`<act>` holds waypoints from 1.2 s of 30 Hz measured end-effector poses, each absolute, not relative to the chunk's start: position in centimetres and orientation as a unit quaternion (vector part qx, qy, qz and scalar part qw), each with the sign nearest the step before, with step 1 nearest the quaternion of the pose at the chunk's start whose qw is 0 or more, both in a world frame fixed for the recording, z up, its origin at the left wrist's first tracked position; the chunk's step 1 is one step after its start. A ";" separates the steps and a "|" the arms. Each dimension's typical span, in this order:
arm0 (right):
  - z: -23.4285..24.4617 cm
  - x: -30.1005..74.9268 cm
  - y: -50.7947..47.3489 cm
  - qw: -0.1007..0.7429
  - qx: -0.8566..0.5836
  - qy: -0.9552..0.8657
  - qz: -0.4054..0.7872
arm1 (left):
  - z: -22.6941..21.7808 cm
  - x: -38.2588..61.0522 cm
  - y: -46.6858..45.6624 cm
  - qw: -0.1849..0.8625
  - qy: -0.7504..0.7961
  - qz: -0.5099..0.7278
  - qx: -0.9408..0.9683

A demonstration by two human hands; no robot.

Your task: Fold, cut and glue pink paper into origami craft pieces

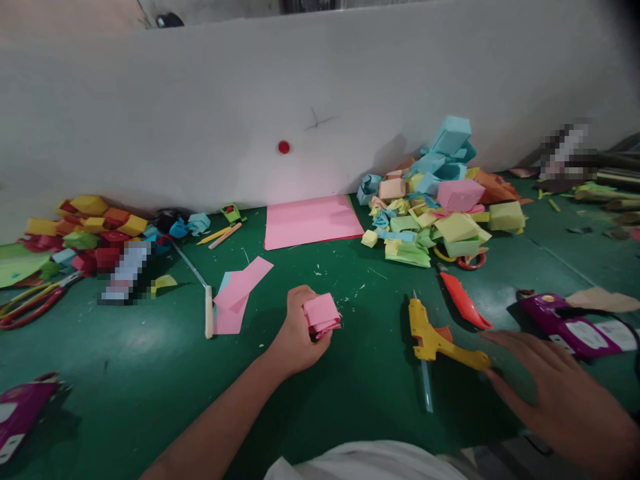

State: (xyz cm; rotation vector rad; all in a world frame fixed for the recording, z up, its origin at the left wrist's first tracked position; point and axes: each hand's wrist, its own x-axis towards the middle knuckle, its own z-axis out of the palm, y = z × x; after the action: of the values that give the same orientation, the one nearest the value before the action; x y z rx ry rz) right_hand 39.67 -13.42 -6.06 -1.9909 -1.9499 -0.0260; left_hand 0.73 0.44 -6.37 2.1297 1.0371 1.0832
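My left hand point(298, 333) is closed around a small folded pink paper piece point(321, 313) and holds it just above the green table point(150, 347). My right hand point(555, 390) is open with its fingers spread, and the fingertips touch the handle end of a yellow glue gun point(433, 337) that lies on the table. An orange utility knife point(463, 300) lies just beyond the glue gun.
A pink paper sheet point(311, 221) lies by the white back board point(300, 107). A pile of folded coloured paper point(440, 200) sits at the back right, another pile point(90, 233) at the left. Pink scraps point(237, 293), red scissors point(30, 303) and purple packages point(570, 327) lie about.
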 end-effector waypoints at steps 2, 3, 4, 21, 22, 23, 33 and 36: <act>-6.1 38.2 -11.8 0.139 -0.662 -0.736 -0.008 | -6.5 0.7 0.4 0.281 0.383 0.398 0.785; -6.2 37.7 -11.2 0.130 -0.657 -0.743 -0.013 | -6.6 0.7 0.4 0.290 0.382 0.396 0.783; -6.4 37.3 -10.9 0.118 -0.656 -0.745 -0.014 | -6.6 0.7 0.3 0.299 0.383 0.392 0.781; -5.1 32.4 -6.2 0.336 -0.681 -0.538 0.366 | -5.7 0.6 0.2 0.355 0.429 0.320 0.766; -4.9 31.8 -5.9 0.386 -0.630 -0.511 0.439 | -5.7 0.6 0.2 0.354 0.430 0.319 0.767; -4.7 31.0 -5.6 0.435 -0.578 -0.489 0.488 | -5.7 0.6 0.1 0.354 0.430 0.318 0.767; -5.5 26.5 -2.3 0.503 -0.417 -0.430 0.623 | -5.5 0.7 -0.1 0.352 0.437 0.326 0.761; -6.0 26.6 -2.6 0.495 -0.415 -0.429 0.632 | -5.6 0.7 -0.1 0.362 0.425 0.319 0.766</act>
State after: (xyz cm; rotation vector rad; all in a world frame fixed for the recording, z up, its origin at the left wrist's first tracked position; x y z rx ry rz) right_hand 26.56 -2.60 -6.00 -1.0053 -1.0403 1.5317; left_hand 0.67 -0.10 -5.57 1.9728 1.0957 0.8204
